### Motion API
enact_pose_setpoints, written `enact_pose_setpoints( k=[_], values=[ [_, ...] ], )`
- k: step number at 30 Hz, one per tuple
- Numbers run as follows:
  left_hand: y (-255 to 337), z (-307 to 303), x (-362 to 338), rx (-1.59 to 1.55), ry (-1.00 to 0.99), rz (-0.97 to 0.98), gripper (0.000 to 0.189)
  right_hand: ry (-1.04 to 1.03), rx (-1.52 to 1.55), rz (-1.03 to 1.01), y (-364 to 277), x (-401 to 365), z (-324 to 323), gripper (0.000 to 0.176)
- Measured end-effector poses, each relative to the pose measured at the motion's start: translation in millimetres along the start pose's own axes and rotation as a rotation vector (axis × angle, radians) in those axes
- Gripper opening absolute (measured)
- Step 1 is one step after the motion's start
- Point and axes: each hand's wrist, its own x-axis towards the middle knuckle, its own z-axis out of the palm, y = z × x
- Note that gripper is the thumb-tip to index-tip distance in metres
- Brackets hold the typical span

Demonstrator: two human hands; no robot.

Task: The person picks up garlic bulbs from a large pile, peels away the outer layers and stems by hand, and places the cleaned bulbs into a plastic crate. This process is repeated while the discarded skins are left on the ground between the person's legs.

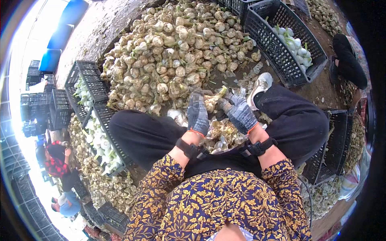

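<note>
Between my two gloved hands is a garlic bulb (210, 103) with dirty brown skin, its stub of pale green stem pointing up and to the right. My left hand (197, 113), in a grey knit glove, is closed on the bulb's left side. Against its right side, below the stem, press the bent fingers of my right hand (240, 114), in a matching glove. Whether a small tool sits in either palm is hidden. Loose peeled skins (223, 134) lie beneath my hands, between my legs. A large garlic heap (169, 56) rises just beyond them.
Black crates of cleaned white garlic stand at the upper right (277, 50) and left (116, 140). Another black crate (327, 148) is at my right. My bent knees flank the work. Other people (56, 158) sit at far left; a person's dark-clad leg (349, 60) shows at right.
</note>
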Motion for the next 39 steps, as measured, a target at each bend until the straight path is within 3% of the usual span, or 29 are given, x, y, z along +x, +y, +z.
enact_pose_setpoints(
  k=[1, 3, 4, 6, 7, 8, 10, 11, 12, 13, 14, 15, 16, 18, 20, 22, 24, 26, 28, 30, 32, 34, 35, 36, 38, 39],
  values=[
    [6, 0, -1, 0.000, 0.001, 0.000, 0.032, -0.001, 0.000, 0.000, -1, 0, 0, 0.019],
    [21, -1, -5, -0.517, -0.141, -0.511, 0.036, -0.024, 0.125, 0.127, -2, -1, 0, 0.023],
    [18, -3, -2, -0.517, -0.140, -0.512, 0.036, -0.025, 0.126, 0.127, -3, 0, 1, 0.023],
    [16, -7, 4, -0.540, -0.137, -0.787, 0.042, -0.010, 0.132, 0.291, -6, 1, 3, 0.026],
    [20, -14, 3, -0.413, -0.269, -0.705, 0.039, -0.009, 0.130, 0.292, -3, 1, 5, 0.026],
    [22, -11, -3, -0.413, -0.273, -0.706, 0.039, -0.065, 0.159, 0.412, 3, 2, 8, 0.026],
    [35, 1, -18, 0.469, -0.174, 0.215, 0.036, -0.121, 0.189, 0.534, 8, 0, 11, 0.026],
    [7, -4, -10, 0.546, -0.115, 0.607, 0.042, -0.080, 0.245, 0.571, 9, 0, 12, 0.027],
    [8, -1, -12, 0.546, -0.115, 0.608, 0.042, -0.038, 0.301, 0.609, 8, 2, 11, 0.027],
    [9, 0, -15, 0.351, -0.147, 0.489, 0.040, 0.001, 0.142, 0.452, 1, 4, 3, 0.026],
    [9, 1, -17, 0.158, -0.177, 0.368, 0.039, 0.001, 0.142, 0.453, 2, 3, 6, 0.026],
    [29, -1, -20, 0.209, -0.179, 0.081, 0.036, 0.038, 0.252, 0.475, 5, 1, 10, 0.026],
    [29, -4, -15, 0.209, -0.179, 0.082, 0.036, 0.075, 0.362, 0.495, 6, 1, 12, 0.025],
    [25, -6, -5, -0.480, -0.278, -0.609, 0.031, 0.050, 0.356, 0.503, 6, -2, 14, 0.024],
    [19, -5, -5, -0.462, -0.255, -0.530, 0.030, 0.152, 0.294, 0.470, 9, -6, 20, 0.025],
    [26, -5, -9, 0.150, -0.347, -0.105, 0.032, 0.109, 0.272, 0.455, 3, -1, 13, 0.023],
    [22, -7, -8, 0.140, -0.351, -0.086, 0.034, 0.064, 0.250, 0.441, 5, -1, 11, 0.021],
    [33, -6, -11, -0.311, -0.332, -0.339, 0.033, -0.089, 0.273, 0.432, 21, -9, 20, 0.019],
    [26, -12, -5, -0.366, -0.361, -0.396, 0.032, -0.070, 0.367, 0.432, 39, -19, 36, 0.019],
    [25, -13, -1, -0.745, -0.397, -0.704, 0.033, -0.019, 0.879, 0.631, 49, -23, 45, 0.020],
    [4, -21, 2, -0.809, -0.467, -0.676, 0.036, -0.002, 0.914, 0.654, 56, -27, 49, 0.020],
    [17, -11, -7, -0.610, -0.445, -0.546, 0.037, 0.021, 0.323, 0.380, 34, -15, 29, 0.017],
    [22, -9, -10, -0.444, -0.361, -0.496, 0.036, 0.044, 0.285, 0.609, 11, -2, 15, 0.018],
    [21, -9, -10, -0.447, -0.357, -0.495, 0.036, 0.040, 0.286, 0.607, 7, -2, 15, 0.018],
    [19, -9, -8, 0.372, -0.256, 0.008, 0.035, 0.190, 0.004, 0.222, 2, -2, 15, 0.022],
    [28, -5, -9, 0.151, -0.210, -0.144, 0.033, 0.084, 0.135, 0.343, -7, 3, 6, 0.026]
  ],
)
